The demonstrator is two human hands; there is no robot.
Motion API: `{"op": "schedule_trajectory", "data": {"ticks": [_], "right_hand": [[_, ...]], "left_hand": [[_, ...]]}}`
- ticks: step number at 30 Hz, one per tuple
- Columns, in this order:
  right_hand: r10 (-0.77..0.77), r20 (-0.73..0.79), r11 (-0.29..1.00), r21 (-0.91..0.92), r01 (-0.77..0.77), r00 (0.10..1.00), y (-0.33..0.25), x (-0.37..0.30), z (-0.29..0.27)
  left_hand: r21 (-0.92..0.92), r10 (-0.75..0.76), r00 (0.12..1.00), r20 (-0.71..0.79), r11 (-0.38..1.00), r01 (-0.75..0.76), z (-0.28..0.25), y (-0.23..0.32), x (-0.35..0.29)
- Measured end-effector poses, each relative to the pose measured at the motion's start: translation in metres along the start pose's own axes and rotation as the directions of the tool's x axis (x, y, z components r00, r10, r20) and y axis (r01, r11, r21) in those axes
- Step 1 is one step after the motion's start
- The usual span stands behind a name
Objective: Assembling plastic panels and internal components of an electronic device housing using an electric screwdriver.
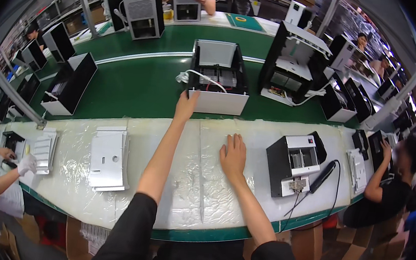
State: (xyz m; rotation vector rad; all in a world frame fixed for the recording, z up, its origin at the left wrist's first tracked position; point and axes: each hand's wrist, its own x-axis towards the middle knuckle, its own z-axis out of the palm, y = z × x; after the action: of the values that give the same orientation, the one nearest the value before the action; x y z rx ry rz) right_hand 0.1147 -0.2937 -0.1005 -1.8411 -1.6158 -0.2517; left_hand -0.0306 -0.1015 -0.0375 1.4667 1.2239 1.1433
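Note:
My left hand [186,104] reaches out to the green belt and grips the near left corner of a black and white appliance housing [218,102]. That housing lies with its open side up, showing metal parts inside, and a bundled white power cord [193,74] is draped across it. Fingers stretched out, my right hand [233,155] lies flat on the plastic-covered table [174,192] and holds nothing. To the right of it stands a smaller black and white unit [275,169], with a black electric screwdriver [322,177] beside it.
Stacked white panels [109,158] lie on the table at left. More housings stand on the green belt [126,89], including a tall open one [294,63] at right and a long one [70,84] at left. Co-workers sit at both sides; another person handles a housing [187,0] across the belt.

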Motion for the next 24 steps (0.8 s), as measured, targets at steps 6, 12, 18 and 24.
{"op": "schedule_trajectory", "data": {"ticks": [6, 12, 18, 24], "right_hand": [[0.019, -0.041, 0.999, 0.033, -0.018, 0.999, -0.007, 0.004, -0.009], [0.074, -0.015, 0.987, 0.142, -0.071, 0.997, -0.005, -0.007, -0.001], [0.454, -0.064, 0.666, 0.687, -0.291, 0.889, -0.005, -0.001, -0.018], [0.421, 0.289, -0.018, 0.95, -0.311, 0.86, -0.001, -0.012, -0.051]], "left_hand": [[0.354, -0.17, 0.985, -0.004, 0.921, 0.16, -0.003, 0.028, 0.068], [0.365, -0.221, 0.952, 0.213, 0.921, 0.132, -0.013, 0.048, 0.06], [0.41, -0.27, 0.919, 0.288, 0.902, 0.137, -0.061, 0.125, 0.002], [0.508, -0.098, 0.948, 0.303, 0.858, -0.073, -0.104, 0.098, -0.136]]}}
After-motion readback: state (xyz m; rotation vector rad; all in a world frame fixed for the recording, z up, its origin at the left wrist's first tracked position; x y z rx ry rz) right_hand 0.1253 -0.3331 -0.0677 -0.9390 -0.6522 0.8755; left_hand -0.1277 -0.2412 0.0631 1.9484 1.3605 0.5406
